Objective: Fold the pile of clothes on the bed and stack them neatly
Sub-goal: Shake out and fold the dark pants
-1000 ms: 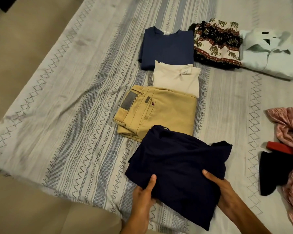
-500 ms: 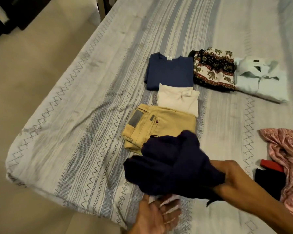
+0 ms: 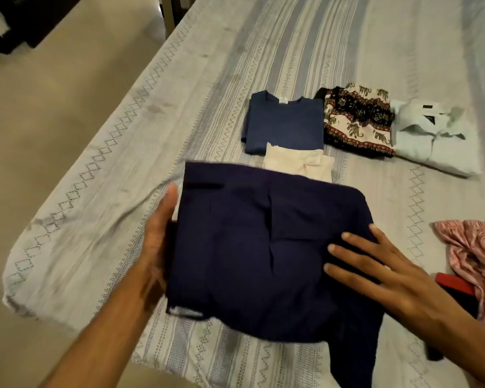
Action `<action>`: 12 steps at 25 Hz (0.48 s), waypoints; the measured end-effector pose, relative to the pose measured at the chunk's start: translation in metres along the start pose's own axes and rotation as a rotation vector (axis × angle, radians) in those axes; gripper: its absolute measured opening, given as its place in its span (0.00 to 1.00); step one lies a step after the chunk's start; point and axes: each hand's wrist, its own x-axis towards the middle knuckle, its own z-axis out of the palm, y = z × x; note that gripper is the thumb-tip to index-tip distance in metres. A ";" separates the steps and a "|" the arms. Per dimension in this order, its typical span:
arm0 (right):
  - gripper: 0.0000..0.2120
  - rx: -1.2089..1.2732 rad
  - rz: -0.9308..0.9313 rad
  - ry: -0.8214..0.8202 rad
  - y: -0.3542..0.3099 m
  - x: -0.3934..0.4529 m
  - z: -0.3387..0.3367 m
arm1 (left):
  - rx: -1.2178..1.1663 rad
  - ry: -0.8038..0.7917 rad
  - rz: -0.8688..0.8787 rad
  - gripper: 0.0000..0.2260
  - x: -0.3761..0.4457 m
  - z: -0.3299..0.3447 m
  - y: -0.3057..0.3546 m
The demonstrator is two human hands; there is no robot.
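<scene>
A folded dark navy garment (image 3: 249,247) is in front of me, above the near part of the bed (image 3: 101,191). My left hand (image 3: 156,242) holds its left edge, thumb up beside the cloth and fingers hidden under it. My right hand (image 3: 387,270) lies flat on its right side with the fingers straight and spread. A loose end of the garment hangs down at the lower right. Behind it lie a folded white top (image 3: 297,162) and a folded blue t-shirt (image 3: 284,121). The khaki trousers are hidden behind the navy garment.
To the right of the blue t-shirt lie a folded elephant-print garment (image 3: 359,121) and a folded pale green shirt (image 3: 431,138). An unfolded pink garment (image 3: 476,256) and a red-and-black item (image 3: 457,284) lie at the right edge. The floor (image 3: 53,107) runs along the bed's left side.
The navy garment went from lying on the bed to bunched in my hands, and is now flattened and held over the khaki trousers. My right hand moved onto its top.
</scene>
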 end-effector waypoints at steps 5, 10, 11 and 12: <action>0.31 -0.141 0.151 -0.109 0.032 0.044 0.070 | 0.499 -0.002 0.007 0.20 0.078 0.010 0.048; 0.45 0.596 0.592 -0.401 -0.009 0.042 0.165 | 0.825 0.237 -0.170 0.34 0.161 -0.056 -0.044; 0.37 0.811 0.797 -0.178 -0.020 0.045 0.171 | 0.858 0.282 -0.173 0.36 0.163 -0.063 -0.057; 0.28 0.921 1.050 0.113 -0.028 0.049 0.170 | 0.886 0.311 -0.129 0.35 0.159 -0.065 -0.063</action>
